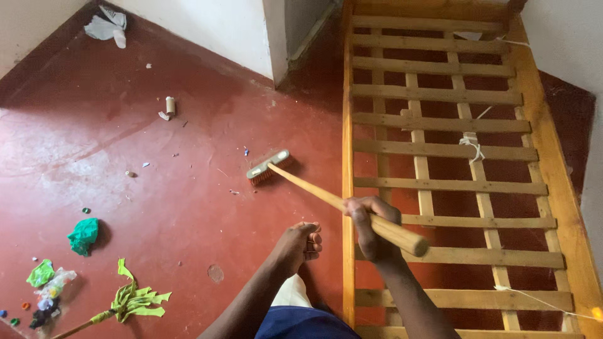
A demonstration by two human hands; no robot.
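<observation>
My right hand (370,226) grips the wooden handle (314,191) of a push broom near its top end. The handle slants down and left to the broom head (267,167), whose reddish bristles rest on the red floor (188,207) beside the bed frame. My left hand (300,245) hangs loosely curled just left of the right hand, off the handle and holding nothing. Small scraps and dust lie scattered on the floor left of the broom head.
A bare wooden slatted bed frame (347,157) fills the right side, with string tied on a slat. A green strip mop (135,298), green crumpled plastic (83,235) and litter lie at lower left. White paper (108,26) sits in the far corner by the wall.
</observation>
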